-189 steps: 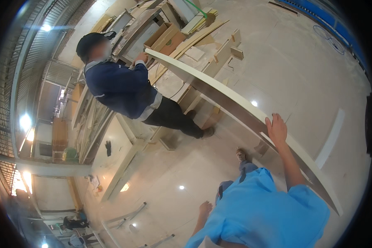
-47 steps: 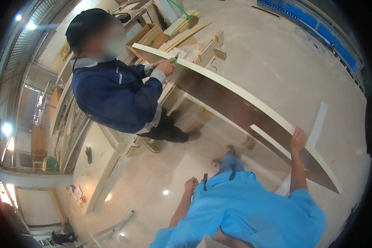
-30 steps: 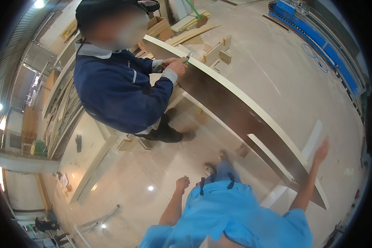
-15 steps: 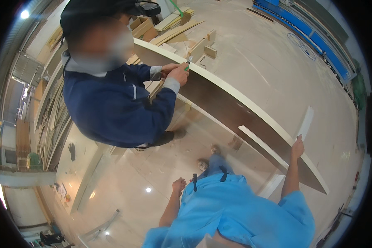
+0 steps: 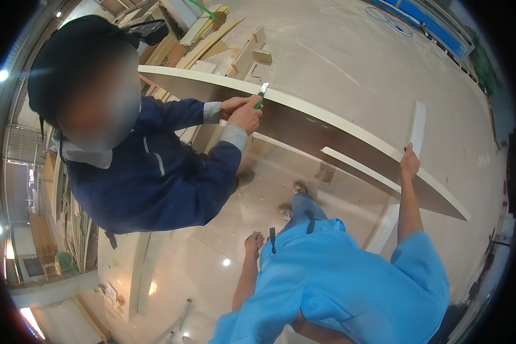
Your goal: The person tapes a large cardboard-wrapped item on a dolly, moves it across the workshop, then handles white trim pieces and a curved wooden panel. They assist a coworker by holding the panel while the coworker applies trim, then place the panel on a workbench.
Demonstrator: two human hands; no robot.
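Observation:
A long panel (image 5: 321,129) with a pale edge and a dark brown face stretches across in front of me, bent by the lens. At its right part, the fingers of my right hand (image 5: 409,163) are closed over the upper edge. My left hand (image 5: 254,243) hangs beside my blue top, fingers curled, with nothing visible in it. Across at the left, a co-worker in a dark blue jacket holds a green utility knife (image 5: 261,97), its blade out by the panel's pale edge. The co-worker's other hand (image 5: 233,105) is close to the knife hand.
White bars (image 5: 417,129) (image 5: 387,225) show on both sides of the panel near my right hand. Wooden pieces (image 5: 247,54) lie on the floor beyond it, near stacked boards and a broom (image 5: 219,22). Another pale panel (image 5: 136,269) is at the lower left. A blue machine (image 5: 436,23) stands far right.
The view has shifted, so the co-worker appears larger and lower. The knife's blade now shows more plainly above the panel edge. My right hand stays on the panel; my left stays at my side.

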